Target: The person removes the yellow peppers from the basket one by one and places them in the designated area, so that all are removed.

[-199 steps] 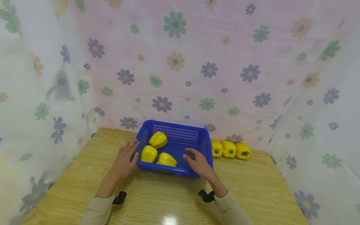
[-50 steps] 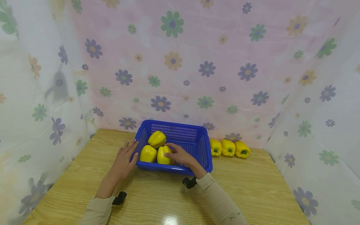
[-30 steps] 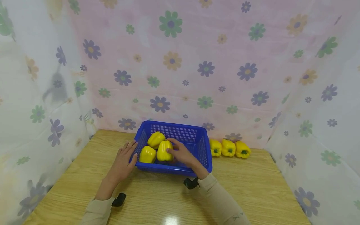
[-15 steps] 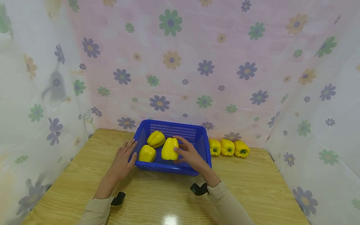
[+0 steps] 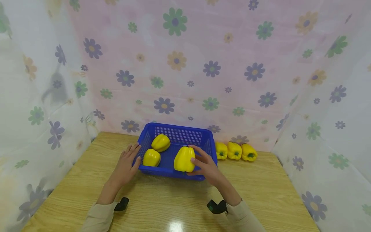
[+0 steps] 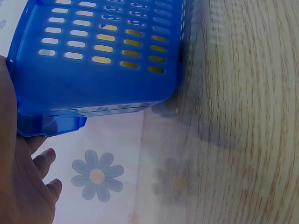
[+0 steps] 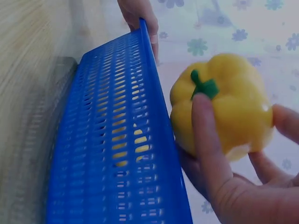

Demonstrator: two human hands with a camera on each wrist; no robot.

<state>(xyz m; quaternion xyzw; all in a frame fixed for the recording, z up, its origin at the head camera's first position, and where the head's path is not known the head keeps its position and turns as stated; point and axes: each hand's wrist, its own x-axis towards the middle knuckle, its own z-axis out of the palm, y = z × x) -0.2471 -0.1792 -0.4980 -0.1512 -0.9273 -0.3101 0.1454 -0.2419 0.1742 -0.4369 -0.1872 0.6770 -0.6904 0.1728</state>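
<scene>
My right hand (image 5: 207,166) holds a yellow bell pepper (image 5: 184,159) between thumb and fingers, above the front right part of a blue plastic basket (image 5: 176,174). The right wrist view shows this pepper's green stem (image 7: 204,85) with a finger (image 7: 208,135) touching it, and the fruit beside the rim. My left hand (image 5: 125,166) rests at the basket's left rim, fingers mostly straight; part of it is cut off in the left wrist view. Two more yellow bell peppers lie in the basket's left part, one behind (image 5: 160,143) and one in front (image 5: 151,158).
Right of the basket, three yellow bell peppers (image 5: 234,151) lie in a row on the wooden table (image 5: 162,203), the left one partly hidden by the basket. Flower-patterned sheets (image 5: 191,51) stand behind and at both sides. A black device (image 5: 217,207) sits at each wrist.
My right hand has taken hold of the third pepper in the basket, raised it and carried it right and toward me. My left hand has stayed at the rim.
</scene>
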